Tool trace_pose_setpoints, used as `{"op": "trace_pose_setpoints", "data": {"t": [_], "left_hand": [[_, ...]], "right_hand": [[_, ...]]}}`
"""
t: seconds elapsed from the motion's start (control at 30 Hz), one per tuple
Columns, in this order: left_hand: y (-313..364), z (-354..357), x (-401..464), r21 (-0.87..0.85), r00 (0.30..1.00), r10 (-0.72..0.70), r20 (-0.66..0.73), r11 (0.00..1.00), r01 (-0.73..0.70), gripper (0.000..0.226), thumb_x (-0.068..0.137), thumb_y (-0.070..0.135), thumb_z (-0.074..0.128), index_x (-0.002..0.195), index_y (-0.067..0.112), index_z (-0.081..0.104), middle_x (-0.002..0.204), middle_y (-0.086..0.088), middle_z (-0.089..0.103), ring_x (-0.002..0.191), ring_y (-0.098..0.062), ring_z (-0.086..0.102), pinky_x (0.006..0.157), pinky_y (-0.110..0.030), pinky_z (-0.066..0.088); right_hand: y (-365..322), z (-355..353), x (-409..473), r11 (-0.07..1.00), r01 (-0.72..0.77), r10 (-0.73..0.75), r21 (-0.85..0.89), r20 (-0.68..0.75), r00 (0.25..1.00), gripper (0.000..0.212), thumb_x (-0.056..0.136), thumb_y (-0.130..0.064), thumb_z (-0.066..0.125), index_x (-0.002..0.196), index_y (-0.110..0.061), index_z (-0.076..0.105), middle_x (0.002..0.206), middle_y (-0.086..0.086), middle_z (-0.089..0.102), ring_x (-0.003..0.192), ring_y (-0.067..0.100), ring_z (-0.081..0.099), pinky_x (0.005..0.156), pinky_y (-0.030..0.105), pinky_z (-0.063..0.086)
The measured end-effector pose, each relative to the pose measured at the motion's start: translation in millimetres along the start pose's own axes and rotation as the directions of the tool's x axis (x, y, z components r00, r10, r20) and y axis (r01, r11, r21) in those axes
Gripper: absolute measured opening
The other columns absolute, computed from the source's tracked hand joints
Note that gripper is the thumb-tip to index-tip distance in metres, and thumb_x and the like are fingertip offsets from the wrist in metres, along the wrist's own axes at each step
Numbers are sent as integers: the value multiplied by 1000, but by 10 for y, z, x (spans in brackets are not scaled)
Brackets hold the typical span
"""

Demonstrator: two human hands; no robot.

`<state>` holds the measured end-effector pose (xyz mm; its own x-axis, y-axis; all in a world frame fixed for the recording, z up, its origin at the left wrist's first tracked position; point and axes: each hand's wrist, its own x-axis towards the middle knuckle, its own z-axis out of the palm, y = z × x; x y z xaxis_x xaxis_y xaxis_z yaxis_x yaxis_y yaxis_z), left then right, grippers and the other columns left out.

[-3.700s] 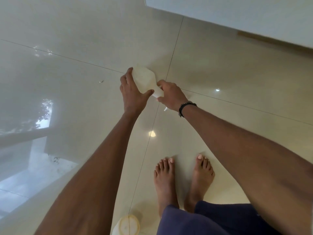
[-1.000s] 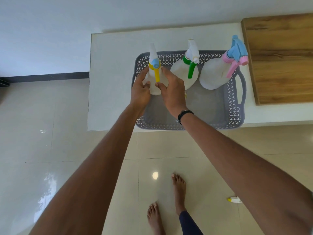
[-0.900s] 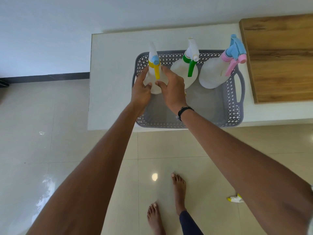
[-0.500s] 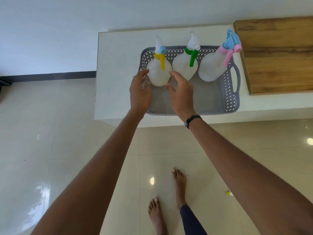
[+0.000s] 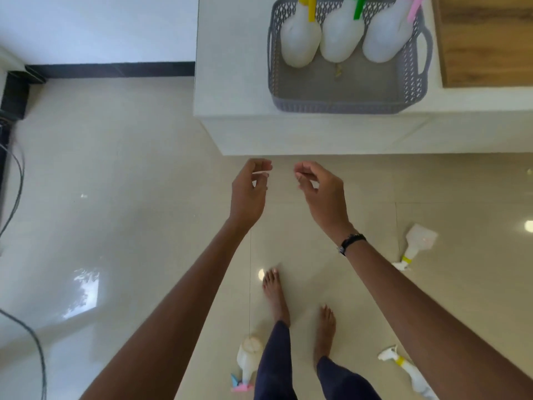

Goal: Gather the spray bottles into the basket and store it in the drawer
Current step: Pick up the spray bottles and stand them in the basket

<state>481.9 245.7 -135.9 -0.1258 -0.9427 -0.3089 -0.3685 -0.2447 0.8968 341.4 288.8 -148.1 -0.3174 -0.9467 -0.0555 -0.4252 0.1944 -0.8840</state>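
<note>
1. Hands first: the left hand [image 5: 249,194] and right hand [image 5: 323,192] both hang in the air over the floor, fingers loosely curled and apart, nothing in either of them. They sit near each other with a gap between, just in front of the white counter [image 5: 230,67], touching nothing.
2. The right wrist has a black bracelet [image 5: 350,242] on it.
3. The grey basket [image 5: 340,102] sits on the counter top, close to the front edge. Three white spray bottles stand side by side along its far wall: one with a yellow trigger [image 5: 300,39], one with a green trigger [image 5: 341,39], one with a pink trigger [image 5: 388,36]. Their tops are cut off by the frame. The near half of the basket floor is bare apart from a small speck.
4. Right of the basket there's a wooden board [image 5: 487,44] on the counter.
5. Three more bottles lie on the tiled floor [image 5: 129,183]: one with a yellow collar [image 5: 416,245] off to the right, one with a pink and blue head [image 5: 248,362] right beside the left leg, and another with a yellow collar [image 5: 406,368] partly hidden under the right forearm.
6. Bare feet [image 5: 274,293] stand between those floor bottles. Cables [image 5: 17,183] run along the left edge.
</note>
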Motion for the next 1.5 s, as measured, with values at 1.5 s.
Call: {"op": "trace_pose_setpoints", "data": {"t": [1.5], "left_hand": [[-3231, 5446, -582, 256, 765, -221, 606, 964, 75, 36, 92, 2, 47, 126, 14, 50, 118, 5, 55, 102, -12, 55, 83, -24, 49]], "right_hand": [[6155, -1322, -1430, 705, -708, 625, 39, -507, 594, 23, 85, -28, 63, 100, -10, 60, 96, 6, 66, 86, 25, 61, 64, 29, 39]]}}
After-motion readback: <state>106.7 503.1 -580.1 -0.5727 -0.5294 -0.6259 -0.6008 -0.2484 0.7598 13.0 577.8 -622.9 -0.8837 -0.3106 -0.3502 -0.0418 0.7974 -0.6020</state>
